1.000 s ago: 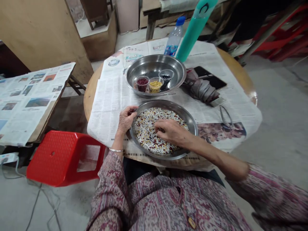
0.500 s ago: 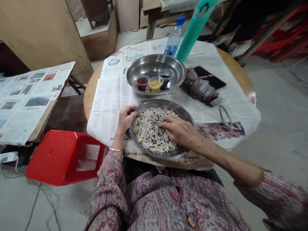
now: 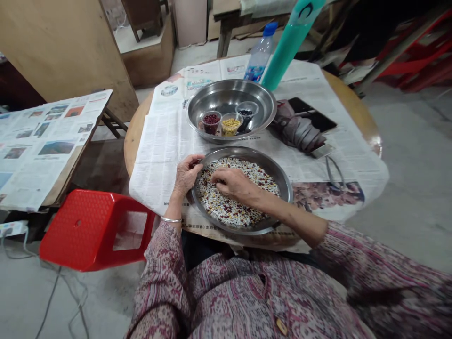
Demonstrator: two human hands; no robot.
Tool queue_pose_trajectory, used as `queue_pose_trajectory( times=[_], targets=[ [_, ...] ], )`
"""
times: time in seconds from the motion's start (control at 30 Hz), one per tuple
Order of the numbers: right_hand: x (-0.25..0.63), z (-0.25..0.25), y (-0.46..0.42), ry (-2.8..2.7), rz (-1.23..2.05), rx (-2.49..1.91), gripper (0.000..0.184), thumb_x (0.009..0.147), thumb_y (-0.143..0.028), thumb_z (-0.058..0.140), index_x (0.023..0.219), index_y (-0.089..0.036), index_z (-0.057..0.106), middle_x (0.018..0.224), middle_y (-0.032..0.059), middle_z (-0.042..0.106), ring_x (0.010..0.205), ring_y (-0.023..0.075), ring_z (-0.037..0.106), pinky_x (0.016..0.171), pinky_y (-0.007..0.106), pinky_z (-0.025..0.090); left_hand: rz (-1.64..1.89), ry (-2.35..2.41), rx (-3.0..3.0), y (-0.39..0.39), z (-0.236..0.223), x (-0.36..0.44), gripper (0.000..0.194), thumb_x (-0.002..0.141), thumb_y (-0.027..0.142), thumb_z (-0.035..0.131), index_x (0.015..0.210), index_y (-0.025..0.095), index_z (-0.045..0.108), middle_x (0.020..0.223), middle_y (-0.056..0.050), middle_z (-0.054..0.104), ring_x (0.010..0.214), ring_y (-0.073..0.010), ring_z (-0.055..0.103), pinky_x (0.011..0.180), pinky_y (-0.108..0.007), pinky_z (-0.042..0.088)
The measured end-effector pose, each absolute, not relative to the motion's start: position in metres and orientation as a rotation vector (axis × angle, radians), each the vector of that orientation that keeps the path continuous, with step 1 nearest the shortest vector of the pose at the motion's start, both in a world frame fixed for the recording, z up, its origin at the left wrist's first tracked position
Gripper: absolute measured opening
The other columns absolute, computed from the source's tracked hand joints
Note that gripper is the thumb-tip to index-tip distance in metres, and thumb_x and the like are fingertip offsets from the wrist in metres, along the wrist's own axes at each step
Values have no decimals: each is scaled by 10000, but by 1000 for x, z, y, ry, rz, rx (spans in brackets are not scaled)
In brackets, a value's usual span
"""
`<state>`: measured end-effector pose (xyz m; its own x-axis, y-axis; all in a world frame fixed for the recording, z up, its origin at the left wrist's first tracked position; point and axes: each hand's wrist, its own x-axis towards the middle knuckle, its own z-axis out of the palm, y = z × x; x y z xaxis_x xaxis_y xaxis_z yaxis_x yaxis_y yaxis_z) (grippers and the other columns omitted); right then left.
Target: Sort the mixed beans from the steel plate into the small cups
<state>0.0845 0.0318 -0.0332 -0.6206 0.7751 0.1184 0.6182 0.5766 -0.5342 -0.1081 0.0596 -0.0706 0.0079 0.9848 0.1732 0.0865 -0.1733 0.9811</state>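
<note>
Two questions. Where is the left hand (image 3: 187, 176), and how does it stand?

It sits at the near left side of a steel pan (image 3: 286, 188), curled against the rim. It touches the rim, but I cannot tell whether it grips or only rests there.

And the right hand (image 3: 235, 183)?

It reaches over the pan, with its fingers (image 3: 219, 175) bent down into the mixed beans (image 3: 229, 212). They curl loosely, not clenched. Whether they pinch any beans, I cannot tell.

Where does the pan lie?

Flat on newspaper (image 3: 158, 160) spread over a round wooden desk (image 3: 353, 101), at the side nearest the person. White, red and dark beans fill its floor.

What is just beyond it?

A larger steel basin (image 3: 271, 106) sits just behind the pan. Inside are a cup of red beans (image 3: 212, 123), a cup of yellow grains (image 3: 231, 126) and a cup of black beans (image 3: 246, 112).

Anything else on the desk?

A plastic bottle (image 3: 260, 54) and a teal cylinder (image 3: 287, 47) stand behind the basin, with a gray cloth bundle (image 3: 300, 133) to its right.

And beside the person?

A red stool (image 3: 95, 230) stands to the left of the desk, near a bangle (image 3: 171, 219) on the left wrist.
</note>
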Motion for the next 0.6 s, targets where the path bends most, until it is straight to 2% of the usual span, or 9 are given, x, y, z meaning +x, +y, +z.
queue_pose_trajectory(
  times=[0.1, 0.2, 0.3, 0.6],
  targets=[
    [74, -33, 42, -2525, 560, -961, 258, 868, -70, 511, 942, -185, 730, 964, 83, 704, 936, 214, 599, 890, 348, 471, 1291, 1163, 1406, 59, -69, -108, 256, 768, 129, 651, 1002, 170, 746, 930, -21, 765, 859, -149, 682, 840, -275, 532],
    [68, -35, 51, -2577, 447, -846, 210, 932, -155, 531, 959, -187, 737, 1013, 108, 698, 1015, 245, 561, 930, 393, 470, 1291, 1161, 1392, 59, -68, -107, 237, 781, 139, 650, 999, 164, 740, 938, -30, 771, 875, -157, 699, 862, -282, 545],
    [69, -39, 56, -2577, 398, -865, 180, 944, -231, 563, 934, -181, 736, 1011, 118, 685, 1013, 257, 545, 933, 411, 467, 1282, 1144, 1387, 58, -67, -106, 251, 781, 130, 640, 1009, 165, 737, 965, -34, 776, 891, -157, 706, 863, -277, 547],
    [91, -44, 52, -2301, 478, -1288, 271, 844, -72, 505, 957, -164, 733, 944, 94, 689, 900, 216, 609, 864, 346, 469, 1280, 1178, 1381, 59, -68, -107, 265, 756, 153, 659, 1005, 171, 750, 899, -14, 755, 814, -137, 659, 782, -254, 520]
  ],
)
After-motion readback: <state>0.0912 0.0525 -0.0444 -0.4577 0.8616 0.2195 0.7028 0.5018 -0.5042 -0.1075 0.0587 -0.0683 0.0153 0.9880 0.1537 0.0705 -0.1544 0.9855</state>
